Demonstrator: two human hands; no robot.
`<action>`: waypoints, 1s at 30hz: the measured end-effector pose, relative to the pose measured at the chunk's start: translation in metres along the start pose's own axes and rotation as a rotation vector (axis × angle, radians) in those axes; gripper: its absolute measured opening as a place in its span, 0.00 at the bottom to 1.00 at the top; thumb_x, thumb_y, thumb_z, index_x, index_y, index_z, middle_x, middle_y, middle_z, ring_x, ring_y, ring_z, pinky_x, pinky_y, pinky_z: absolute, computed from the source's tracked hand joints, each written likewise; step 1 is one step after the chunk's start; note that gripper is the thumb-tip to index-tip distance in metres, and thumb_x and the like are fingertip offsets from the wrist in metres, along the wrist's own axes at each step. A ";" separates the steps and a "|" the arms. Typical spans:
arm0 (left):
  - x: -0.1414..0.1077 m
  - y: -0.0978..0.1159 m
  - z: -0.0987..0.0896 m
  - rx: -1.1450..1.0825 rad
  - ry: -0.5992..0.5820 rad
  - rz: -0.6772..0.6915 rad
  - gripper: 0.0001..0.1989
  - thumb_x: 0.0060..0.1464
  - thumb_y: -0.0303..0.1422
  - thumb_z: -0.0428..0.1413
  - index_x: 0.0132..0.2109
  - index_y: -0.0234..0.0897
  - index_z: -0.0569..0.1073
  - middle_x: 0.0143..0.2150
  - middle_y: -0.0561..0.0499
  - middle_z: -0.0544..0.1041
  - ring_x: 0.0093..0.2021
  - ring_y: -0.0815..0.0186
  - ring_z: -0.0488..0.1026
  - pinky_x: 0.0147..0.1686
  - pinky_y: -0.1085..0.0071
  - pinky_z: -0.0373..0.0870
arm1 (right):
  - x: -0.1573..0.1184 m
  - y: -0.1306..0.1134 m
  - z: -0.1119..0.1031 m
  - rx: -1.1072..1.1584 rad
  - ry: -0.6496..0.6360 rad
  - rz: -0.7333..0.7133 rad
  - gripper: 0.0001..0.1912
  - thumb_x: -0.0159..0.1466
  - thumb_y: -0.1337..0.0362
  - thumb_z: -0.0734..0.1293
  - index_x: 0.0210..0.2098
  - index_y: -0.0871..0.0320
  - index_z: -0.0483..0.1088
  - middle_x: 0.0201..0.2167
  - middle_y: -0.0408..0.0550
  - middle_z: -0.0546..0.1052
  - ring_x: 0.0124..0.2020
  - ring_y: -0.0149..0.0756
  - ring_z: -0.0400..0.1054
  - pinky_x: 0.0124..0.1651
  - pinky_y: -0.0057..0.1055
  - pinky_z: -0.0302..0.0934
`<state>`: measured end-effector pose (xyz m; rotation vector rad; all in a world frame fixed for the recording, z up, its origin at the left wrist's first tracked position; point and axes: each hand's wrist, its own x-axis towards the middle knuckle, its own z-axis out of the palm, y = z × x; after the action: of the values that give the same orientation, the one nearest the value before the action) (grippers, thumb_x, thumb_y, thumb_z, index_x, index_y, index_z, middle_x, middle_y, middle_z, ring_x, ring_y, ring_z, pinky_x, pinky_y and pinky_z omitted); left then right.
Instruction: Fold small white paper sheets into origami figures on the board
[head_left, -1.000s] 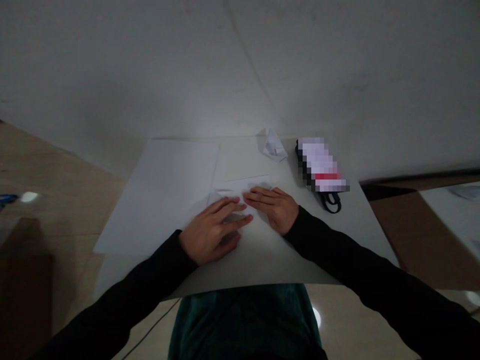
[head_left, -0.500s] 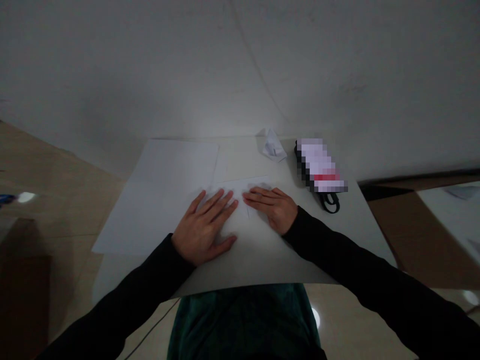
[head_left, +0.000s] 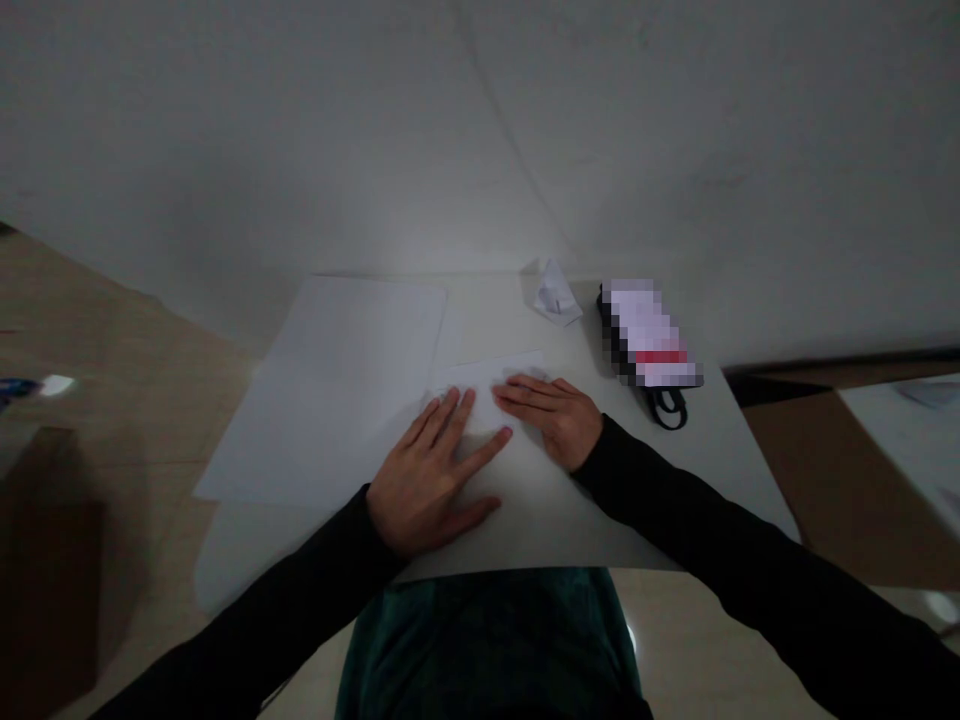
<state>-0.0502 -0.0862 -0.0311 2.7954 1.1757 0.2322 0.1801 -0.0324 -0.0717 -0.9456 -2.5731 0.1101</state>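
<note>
hands on flat white paper (head_left: pixel 495 368)

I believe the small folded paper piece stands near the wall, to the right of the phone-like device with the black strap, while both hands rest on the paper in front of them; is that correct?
Not quite: the head view shows the folded paper piece to the left of the device. The rest is right.
</note>
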 end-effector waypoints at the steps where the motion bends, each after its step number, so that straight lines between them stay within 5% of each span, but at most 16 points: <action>1: 0.000 0.003 0.000 -0.007 0.003 -0.014 0.35 0.54 0.49 0.54 0.66 0.49 0.56 0.72 0.42 0.42 0.69 0.42 0.46 0.62 0.45 0.52 | -0.001 0.000 0.002 0.003 0.005 0.009 0.28 0.58 0.79 0.56 0.55 0.56 0.68 0.57 0.44 0.71 0.59 0.34 0.63 0.45 0.34 0.62; 6: 0.003 0.006 -0.002 -0.004 -0.013 -0.028 0.36 0.53 0.52 0.55 0.66 0.53 0.55 0.72 0.43 0.41 0.68 0.42 0.47 0.62 0.44 0.52 | -0.003 0.002 0.012 0.025 0.047 0.038 0.28 0.58 0.79 0.57 0.55 0.55 0.68 0.57 0.44 0.71 0.59 0.34 0.63 0.45 0.34 0.63; 16: 0.009 -0.026 -0.005 -0.042 -0.025 -0.008 0.32 0.55 0.53 0.51 0.64 0.55 0.58 0.72 0.43 0.42 0.68 0.38 0.44 0.61 0.40 0.50 | -0.001 0.000 0.004 0.091 0.100 0.009 0.24 0.60 0.77 0.57 0.53 0.57 0.70 0.55 0.48 0.73 0.58 0.38 0.65 0.46 0.37 0.66; 21: 0.033 -0.032 -0.006 -0.220 -0.013 -0.028 0.18 0.58 0.46 0.52 0.52 0.50 0.74 0.65 0.46 0.61 0.65 0.50 0.56 0.60 0.50 0.57 | 0.007 0.001 0.008 0.263 0.310 0.006 0.09 0.63 0.67 0.65 0.41 0.61 0.75 0.45 0.54 0.79 0.49 0.39 0.71 0.51 0.39 0.66; 25: 0.056 -0.038 0.006 -0.339 0.109 -0.081 0.08 0.57 0.39 0.56 0.36 0.43 0.79 0.52 0.49 0.74 0.52 0.59 0.68 0.53 0.58 0.64 | 0.019 0.009 0.008 0.350 0.312 0.026 0.06 0.63 0.65 0.66 0.35 0.56 0.75 0.41 0.51 0.78 0.41 0.37 0.71 0.45 0.39 0.67; 30: 0.063 -0.057 0.013 -0.318 0.183 -0.169 0.16 0.50 0.44 0.62 0.44 0.43 0.75 0.55 0.49 0.72 0.55 0.57 0.65 0.53 0.57 0.61 | 0.036 0.022 0.008 0.448 0.196 0.236 0.08 0.59 0.58 0.70 0.31 0.56 0.74 0.40 0.50 0.72 0.39 0.36 0.67 0.40 0.36 0.64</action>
<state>-0.0447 -0.0016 -0.0457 2.4266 1.2759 0.6125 0.1648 0.0080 -0.0713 -1.0175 -2.1210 0.6000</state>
